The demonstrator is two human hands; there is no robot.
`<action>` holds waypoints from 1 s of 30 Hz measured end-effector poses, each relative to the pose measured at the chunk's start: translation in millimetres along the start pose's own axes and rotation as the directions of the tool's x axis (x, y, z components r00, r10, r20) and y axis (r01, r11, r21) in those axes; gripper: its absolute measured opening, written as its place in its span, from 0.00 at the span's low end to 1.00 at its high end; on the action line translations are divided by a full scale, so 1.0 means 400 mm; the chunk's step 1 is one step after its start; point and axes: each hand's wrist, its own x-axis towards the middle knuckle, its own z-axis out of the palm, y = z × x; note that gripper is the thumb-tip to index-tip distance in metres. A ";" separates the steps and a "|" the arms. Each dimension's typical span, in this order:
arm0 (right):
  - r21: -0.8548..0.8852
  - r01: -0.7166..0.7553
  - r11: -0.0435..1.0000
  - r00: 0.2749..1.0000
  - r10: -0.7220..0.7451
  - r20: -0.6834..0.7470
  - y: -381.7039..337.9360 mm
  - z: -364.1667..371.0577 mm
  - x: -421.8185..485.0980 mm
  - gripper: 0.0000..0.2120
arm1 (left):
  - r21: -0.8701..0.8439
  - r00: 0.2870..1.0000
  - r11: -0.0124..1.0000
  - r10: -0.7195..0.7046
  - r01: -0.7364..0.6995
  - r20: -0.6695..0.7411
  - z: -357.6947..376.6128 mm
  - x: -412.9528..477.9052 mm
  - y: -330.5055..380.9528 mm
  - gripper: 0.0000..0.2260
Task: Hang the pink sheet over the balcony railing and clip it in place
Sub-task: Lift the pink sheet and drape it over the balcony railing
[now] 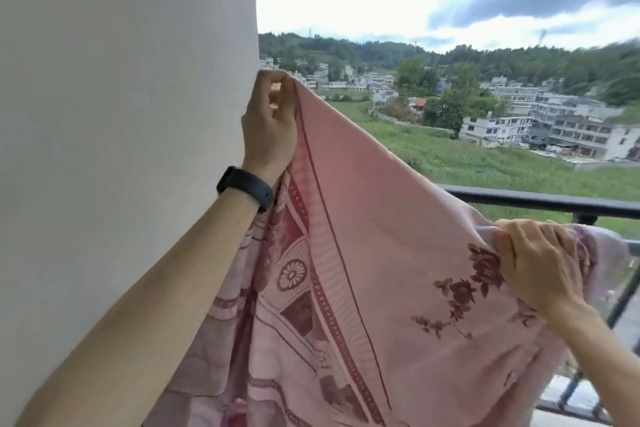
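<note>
We've got the pink sheet [381,236] stretched between both hands. Our left hand [268,125] pinches a corner up high beside the white wall [121,114]; our right hand [535,262] grips a bunched edge down at the black railing [540,200].

There is only one view, from a wide-angle camera worn on the person's head. It faces out across the balcony more than down. It sits close in: both forearms reach up from the bottom edge, the left hand [268,128] at 11 o'clock by the wall [121,80], the right hand [533,260] at 4 o'clock near the railing [540,199]. The sheet [381,253] fills the near lower frame, and the town [502,114] lies far off at 2 o'clock.
</note>
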 end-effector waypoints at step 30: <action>0.273 0.050 0.961 0.959 -0.122 0.254 -0.320 0.013 0.013 0.23 | 0.524 0.735 0.705 -0.648 0.478 0.200 0.002 -0.428 -0.303 0.13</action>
